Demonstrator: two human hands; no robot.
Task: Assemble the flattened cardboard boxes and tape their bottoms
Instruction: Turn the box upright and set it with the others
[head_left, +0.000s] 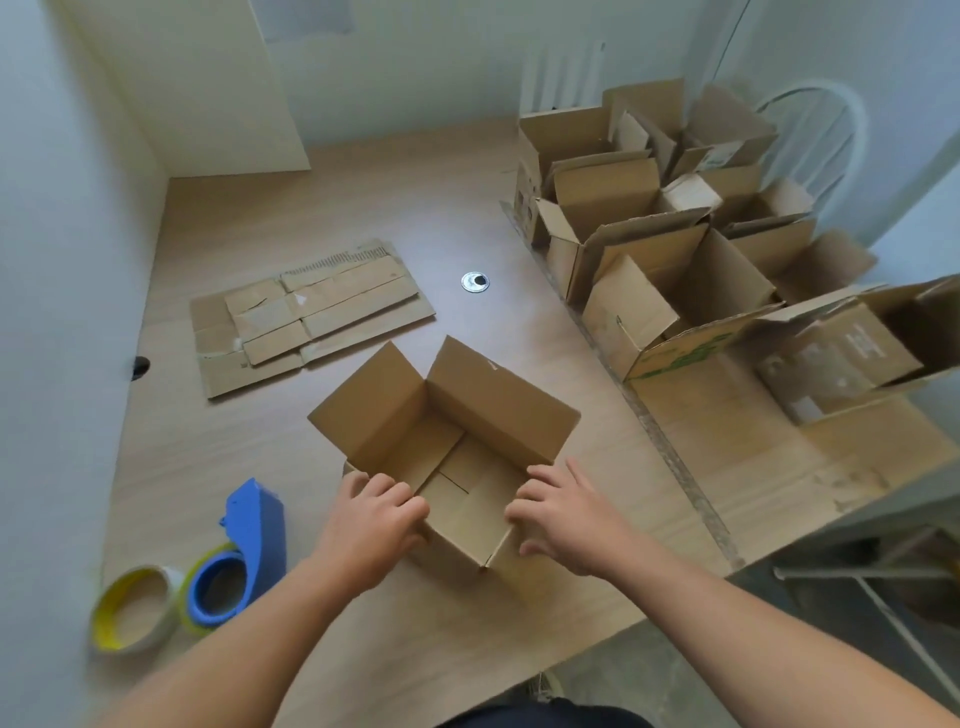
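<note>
Cardboard box, brown and plain, stands mouth-up on the table near its front edge, straight ahead of me. Two top flaps stand up on its far sides. Inside I see the bottom flaps folded flat, their edges meeting near the middle. My left grip has its fingers curled over the near-left rim and holds it. My right grip holds the near-right corner, fingers hooked over the rim there.

Just left of the box a blue tape dispenser rests on the table with a roll loaded in it. Right against it, further left, a loose tape roll with a yellow core lies flat. Beyond the box and to the left, a stack of flattened boxes lies on the table, apart from the open one. A round metal grommet sits in the tabletop past the box, with bare table between them.

To the right a large cardboard sheet covers that side of the table. It carries a crowd of assembled boxes, mouths up and flaps out, packed against each other. From my view I make out only their own walls and flaps inside. At the near end a tipped box lies on its side. A white chair stands behind the crowd.
</note>
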